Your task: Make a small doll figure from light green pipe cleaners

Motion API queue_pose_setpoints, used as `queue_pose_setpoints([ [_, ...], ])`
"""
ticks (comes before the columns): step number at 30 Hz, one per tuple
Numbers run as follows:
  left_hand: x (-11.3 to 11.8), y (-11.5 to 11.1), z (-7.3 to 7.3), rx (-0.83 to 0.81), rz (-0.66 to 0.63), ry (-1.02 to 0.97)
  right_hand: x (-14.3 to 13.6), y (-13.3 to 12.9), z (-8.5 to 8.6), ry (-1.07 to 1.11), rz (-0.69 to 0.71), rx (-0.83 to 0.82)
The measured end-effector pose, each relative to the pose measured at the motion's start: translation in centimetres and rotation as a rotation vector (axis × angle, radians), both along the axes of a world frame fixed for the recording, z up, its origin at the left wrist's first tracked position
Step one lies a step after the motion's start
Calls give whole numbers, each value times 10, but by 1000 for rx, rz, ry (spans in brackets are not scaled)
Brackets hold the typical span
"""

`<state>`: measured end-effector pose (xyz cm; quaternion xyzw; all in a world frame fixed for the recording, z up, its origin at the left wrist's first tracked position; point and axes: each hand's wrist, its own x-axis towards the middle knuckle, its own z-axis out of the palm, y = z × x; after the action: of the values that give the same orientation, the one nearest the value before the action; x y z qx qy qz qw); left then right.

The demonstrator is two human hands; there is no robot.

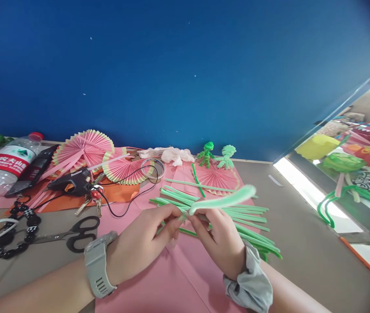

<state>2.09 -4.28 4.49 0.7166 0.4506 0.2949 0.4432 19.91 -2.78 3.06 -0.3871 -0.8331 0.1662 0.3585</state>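
Note:
My left hand [146, 239], with a grey watch on its wrist, pinches the end of a light green fuzzy stem near the middle of the view. Close beside it, my right hand [219, 239], a grey scrunchie at its wrist, pinches the same light green stem [227, 201], whose free end sticks out to the right, slightly blurred. Both hands are over pink paper [178, 282]. Several green fuzzy stems [253, 237] lie behind and right of my hands. Two small green twisted figures [207, 154] [226, 156] stand at the back.
Pink pleated fans [84, 152], a clear bottle [12, 158], a black glue gun [71, 182], keys [96, 194], a tape roll [152, 168], black scissors [82, 230] and a beaded string [30, 224] lie left. A blue panel [172, 78] rises behind.

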Motion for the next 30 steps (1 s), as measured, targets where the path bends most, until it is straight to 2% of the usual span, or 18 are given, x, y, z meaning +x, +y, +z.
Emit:
queue_pose_setpoints([
  [3,1,-1,0,-153,-27,-121,2,1,0,-67,31,131],
  [6,0,1,-2,-281,-36,-195,5,4,-4,-256,48,313],
  [9,-4,3,-3,-277,-52,-210,4,6,-8,-431,26,452],
  [11,-6,4,-4,-268,-68,-183,3,6,-9,-489,24,481],
  [14,-5,4,-5,-273,-99,-100,0,7,-9,-522,61,440],
  [17,-4,6,-6,-227,-85,-58,1,11,-6,-419,116,288],
  [20,-4,8,-6,-251,-81,-151,4,14,-1,-245,156,126],
  [23,-4,10,-3,-285,-58,-277,6,14,4,-159,168,36],
  [26,-4,8,0,-180,3,-241,6,11,7,-127,92,-18],
  [30,-3,2,1,-15,39,-53,5,7,9,-89,46,1],
])
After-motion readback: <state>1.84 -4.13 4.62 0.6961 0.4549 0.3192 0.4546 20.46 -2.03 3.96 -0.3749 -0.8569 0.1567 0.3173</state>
